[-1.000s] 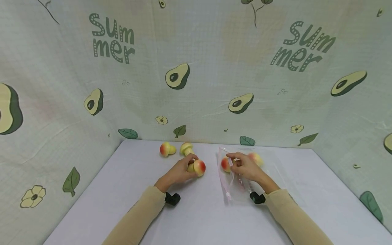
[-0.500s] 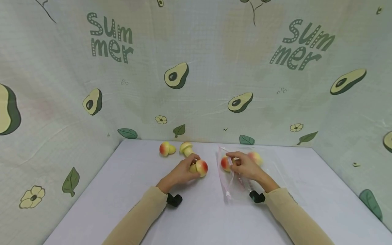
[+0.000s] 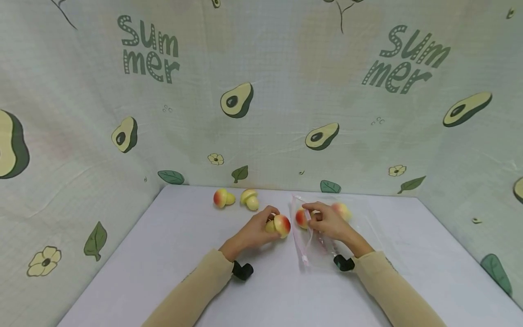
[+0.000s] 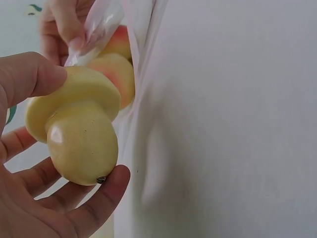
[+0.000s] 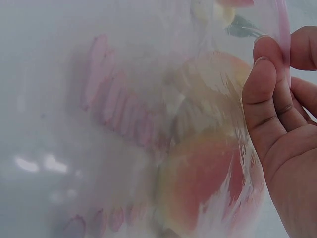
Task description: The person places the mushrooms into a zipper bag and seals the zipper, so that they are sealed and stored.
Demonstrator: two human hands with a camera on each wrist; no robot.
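My left hand (image 3: pixel 254 232) grips a toy mushroom (image 3: pixel 283 225) with a red and yellow cap, its cap turned toward the bag. In the left wrist view the thumb lies on the cap (image 4: pixel 74 96) and a fingertip touches the end of the pale stem (image 4: pixel 84 144). Just to the right, my right hand (image 3: pixel 330 221) pinches the pink-edged mouth of a clear zip bag (image 3: pixel 316 260). The pink zip strip (image 5: pixel 283 29) runs between its thumb and fingers. Inside the bag lie a red-capped mushroom (image 3: pixel 301 218) and a paler one (image 3: pixel 341 210), both seen through the plastic.
Behind the left hand, a red-capped mushroom (image 3: pixel 220 198) and a yellow mushroom (image 3: pixel 249 200) lie on the white table (image 3: pixel 171 254). A cloth backdrop (image 3: pixel 278 100) printed with avocados rises at the table's back edge and sides.
My left hand has moved right with the mushroom, close to the bag's mouth, uncovering more of the yellow mushroom behind it. The right hand and the bag have stayed in place.
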